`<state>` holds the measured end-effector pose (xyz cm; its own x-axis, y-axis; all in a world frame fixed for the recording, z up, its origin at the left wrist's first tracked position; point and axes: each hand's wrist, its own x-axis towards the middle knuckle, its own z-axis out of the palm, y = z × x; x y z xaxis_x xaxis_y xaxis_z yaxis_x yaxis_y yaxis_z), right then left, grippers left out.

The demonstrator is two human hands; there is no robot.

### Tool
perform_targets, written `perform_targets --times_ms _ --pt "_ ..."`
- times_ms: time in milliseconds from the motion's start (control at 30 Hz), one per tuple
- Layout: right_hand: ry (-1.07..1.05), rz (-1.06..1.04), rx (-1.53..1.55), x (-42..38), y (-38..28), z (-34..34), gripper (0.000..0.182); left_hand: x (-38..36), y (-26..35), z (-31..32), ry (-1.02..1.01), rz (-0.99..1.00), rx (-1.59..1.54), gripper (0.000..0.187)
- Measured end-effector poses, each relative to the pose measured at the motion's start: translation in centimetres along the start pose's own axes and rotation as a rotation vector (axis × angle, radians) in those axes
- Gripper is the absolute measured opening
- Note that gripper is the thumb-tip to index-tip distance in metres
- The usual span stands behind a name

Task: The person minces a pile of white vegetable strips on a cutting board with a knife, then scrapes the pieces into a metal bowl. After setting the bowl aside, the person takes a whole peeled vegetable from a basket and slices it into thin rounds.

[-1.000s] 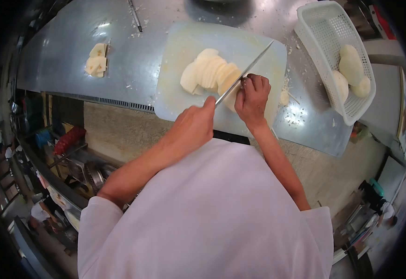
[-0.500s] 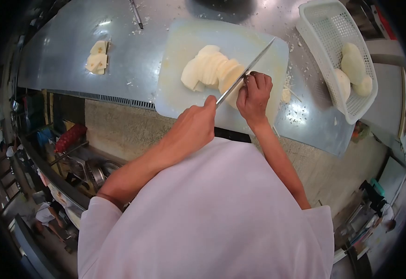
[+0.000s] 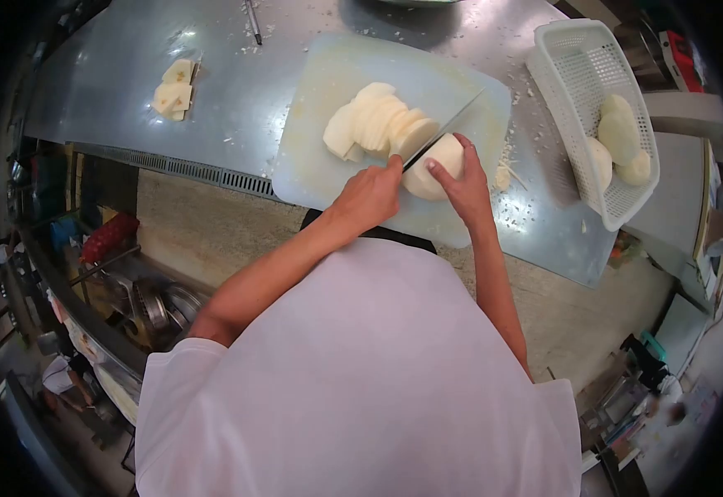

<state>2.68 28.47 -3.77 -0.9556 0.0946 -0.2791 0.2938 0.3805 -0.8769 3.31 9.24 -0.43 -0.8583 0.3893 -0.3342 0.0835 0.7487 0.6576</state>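
Observation:
My left hand is closed round the handle of a long kitchen knife. The blade slants up to the right, against the cut side of a large peeled pale root vegetable. Thumb and fingers of my right hand grip that piece from its right side. Left of the blade, a fanned row of pale slices leans together on the white cutting board. The knife handle is mostly hidden in my left hand.
A white perforated basket with several whole pale vegetables stands at the right. Some cut pieces lie on the metal table at the left. A slim dark tool and scattered scraps lie farther back.
My right hand has gone from curled fingertips beside the blade to a wider grip on the vegetable's right side. The knife and left hand have shifted slightly right, with the blade turned more edge-on.

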Motion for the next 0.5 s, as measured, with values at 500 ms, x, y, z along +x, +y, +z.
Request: perform_targets --times_ms 500 --pt "-0.065 -0.182 -0.143 -3.6 -5.2 -3.3 0.075 0.2 -1.6 0.2 0.078 0.064 -0.044 0.01"
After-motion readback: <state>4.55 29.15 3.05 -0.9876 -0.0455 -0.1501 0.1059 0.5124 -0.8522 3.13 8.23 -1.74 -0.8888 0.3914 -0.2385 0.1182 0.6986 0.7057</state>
